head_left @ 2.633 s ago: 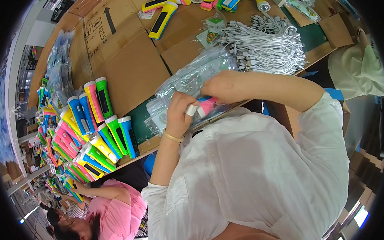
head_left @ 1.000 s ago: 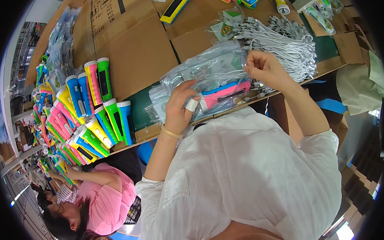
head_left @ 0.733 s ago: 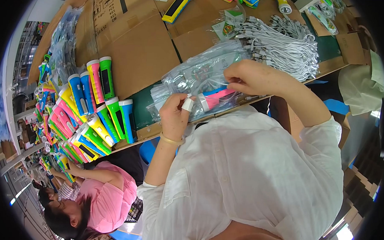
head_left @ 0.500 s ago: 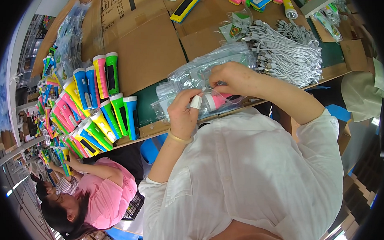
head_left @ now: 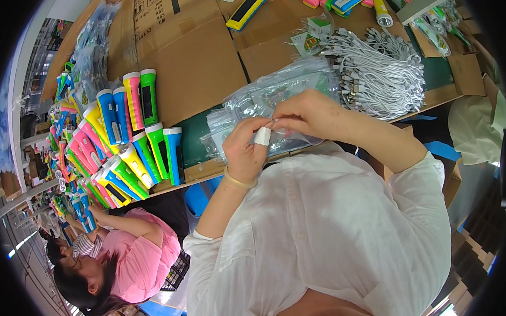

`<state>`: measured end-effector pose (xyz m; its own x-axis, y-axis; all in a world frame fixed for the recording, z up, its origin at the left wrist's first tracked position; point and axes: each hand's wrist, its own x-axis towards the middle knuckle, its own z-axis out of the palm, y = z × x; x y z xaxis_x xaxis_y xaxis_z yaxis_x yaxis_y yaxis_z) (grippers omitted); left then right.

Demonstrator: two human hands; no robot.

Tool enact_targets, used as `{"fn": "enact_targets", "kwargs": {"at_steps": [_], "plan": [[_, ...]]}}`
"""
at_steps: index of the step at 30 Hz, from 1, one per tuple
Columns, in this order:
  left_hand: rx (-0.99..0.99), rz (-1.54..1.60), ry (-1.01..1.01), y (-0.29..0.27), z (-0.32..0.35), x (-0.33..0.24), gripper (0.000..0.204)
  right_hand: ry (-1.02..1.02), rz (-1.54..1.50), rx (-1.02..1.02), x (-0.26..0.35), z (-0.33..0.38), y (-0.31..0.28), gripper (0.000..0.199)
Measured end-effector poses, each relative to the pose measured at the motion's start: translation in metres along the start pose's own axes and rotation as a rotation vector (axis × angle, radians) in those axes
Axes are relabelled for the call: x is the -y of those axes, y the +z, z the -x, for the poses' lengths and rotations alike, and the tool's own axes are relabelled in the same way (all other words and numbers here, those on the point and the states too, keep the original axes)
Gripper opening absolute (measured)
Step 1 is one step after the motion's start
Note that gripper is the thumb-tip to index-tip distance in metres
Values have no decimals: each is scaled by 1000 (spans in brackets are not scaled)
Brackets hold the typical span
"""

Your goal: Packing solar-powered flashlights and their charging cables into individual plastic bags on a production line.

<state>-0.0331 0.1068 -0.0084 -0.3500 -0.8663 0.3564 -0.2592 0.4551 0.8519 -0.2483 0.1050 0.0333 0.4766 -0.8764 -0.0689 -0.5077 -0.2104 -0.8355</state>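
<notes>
My left hand is closed in a pinch, with a white wrap around one finger. Its fingertips meet those of my right hand, which is pinched as well. Between and below them shows a clear plastic bag, its edge at the fingertips; the fingers hide most of what they grip. Just beyond lies a stack of clear plastic bags. Right of the stack is a heap of white cables with metal plugs.
Many colourful flashlights stand and lie at the left. Flattened cardboard covers the table's far part. A yellow and blue flashlight lies at the back. A co-worker in a pink shirt sits lower left, handling blue flashlights.
My right hand has come down and left to meet my left hand's fingertips. The pink flashlight seen in the bag beneath my hands no longer shows. The co-worker's hands hold different flashlights.
</notes>
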Motion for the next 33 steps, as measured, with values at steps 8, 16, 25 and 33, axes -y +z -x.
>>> {"fn": "enact_targets", "kwargs": {"at_steps": [8,16,25,33], "plan": [[-295,359,-324,-19,-2,18,7,-103,370,-179,-37,32,-47,17],[60,-393,52,22,-58,57,18,331,90,-859,-92,29,-212,23],[231,-509,144,57,-75,62,23,215,158,-751,-95,31,-250,49],[292,-490,-39,51,-86,52,19,31,457,-162,-84,-19,-38,31]]}}
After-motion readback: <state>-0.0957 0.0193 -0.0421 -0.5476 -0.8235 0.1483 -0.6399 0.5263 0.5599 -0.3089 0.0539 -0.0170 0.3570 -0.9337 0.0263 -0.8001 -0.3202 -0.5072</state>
